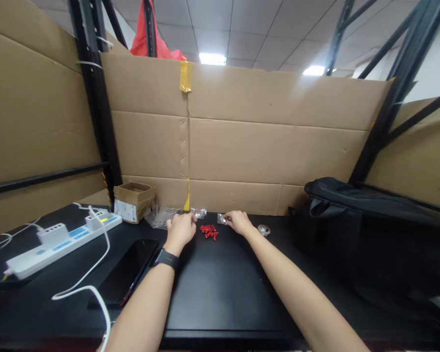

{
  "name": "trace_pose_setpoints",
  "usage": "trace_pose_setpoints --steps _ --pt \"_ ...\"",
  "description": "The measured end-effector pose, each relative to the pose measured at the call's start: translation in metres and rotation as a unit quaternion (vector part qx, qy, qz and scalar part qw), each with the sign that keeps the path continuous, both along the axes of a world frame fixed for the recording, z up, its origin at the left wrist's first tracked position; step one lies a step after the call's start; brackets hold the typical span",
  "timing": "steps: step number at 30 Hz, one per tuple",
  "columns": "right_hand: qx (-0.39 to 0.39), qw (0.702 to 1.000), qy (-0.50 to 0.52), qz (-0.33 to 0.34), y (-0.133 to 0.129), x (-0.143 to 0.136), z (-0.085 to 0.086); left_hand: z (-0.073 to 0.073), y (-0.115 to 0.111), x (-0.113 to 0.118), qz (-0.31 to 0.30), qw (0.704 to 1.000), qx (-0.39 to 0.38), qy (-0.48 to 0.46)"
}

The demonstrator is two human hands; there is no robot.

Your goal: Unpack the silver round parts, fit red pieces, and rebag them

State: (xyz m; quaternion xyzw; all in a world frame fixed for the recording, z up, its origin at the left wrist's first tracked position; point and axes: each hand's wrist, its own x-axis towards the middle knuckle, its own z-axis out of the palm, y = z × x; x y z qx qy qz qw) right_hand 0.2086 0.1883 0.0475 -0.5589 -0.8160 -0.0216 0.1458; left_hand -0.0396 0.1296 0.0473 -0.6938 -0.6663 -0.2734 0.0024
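Note:
A small pile of red pieces lies on the black table between my two hands; their kind is too small to make out. Left of it rests my left hand, its fingers loosely bent and apart over the tabletop, with nothing visible in them. Just beyond its fingertips is a small clear plastic bag with something reddish in it. On the other side, my right hand has its fingers closed on another small clear bag, with a bit of red at the fingertips. The fingertips are partly hidden.
A roll of clear tape lies right of my right forearm. Crumpled clear plastic and an open cardboard box stand at the back left. A phone, a power strip with white cables, and a large black bag flank the workspace.

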Motion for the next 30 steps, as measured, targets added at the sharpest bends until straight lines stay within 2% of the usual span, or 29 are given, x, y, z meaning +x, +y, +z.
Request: trace_pose_setpoints --steps 3,7,10,12,15,19,22,25,27,30 --pt "0.000 1.000 0.004 0.011 0.013 -0.023 -0.002 -0.007 0.003 0.002 -0.014 1.000 -0.013 0.000" --pt "0.021 1.000 0.004 0.000 0.022 -0.047 -0.005 -0.012 0.010 0.001 -0.071 0.997 -0.027 -0.009" --pt "0.035 0.999 0.011 -0.012 0.022 -0.053 -0.002 -0.013 0.010 0.003 -0.124 0.992 -0.011 -0.010" --pt "0.045 0.999 0.010 -0.013 0.019 -0.048 0.003 -0.012 0.007 0.008 -0.155 0.988 0.005 -0.012" --pt "0.052 0.999 0.001 -0.008 0.009 -0.023 0.012 -0.008 -0.001 0.021 -0.190 0.982 0.017 0.012" --pt "0.012 0.999 -0.002 -0.033 -0.009 0.037 0.016 -0.002 -0.013 0.039 -0.202 0.977 0.036 0.047" --pt "-0.032 0.996 0.029 -0.084 -0.024 0.090 0.007 -0.003 -0.018 0.048 -0.186 0.980 0.041 0.061" --pt "-0.064 0.989 0.083 -0.101 -0.034 0.131 -0.006 -0.006 -0.019 0.054 -0.159 0.983 0.055 0.075" --pt "-0.060 0.986 0.121 -0.099 -0.037 0.146 -0.014 -0.008 -0.018 0.056 -0.137 0.985 0.066 0.082" --pt "-0.058 0.977 0.188 -0.079 -0.033 0.152 -0.022 -0.010 -0.018 0.058 -0.121 0.986 0.066 0.093"
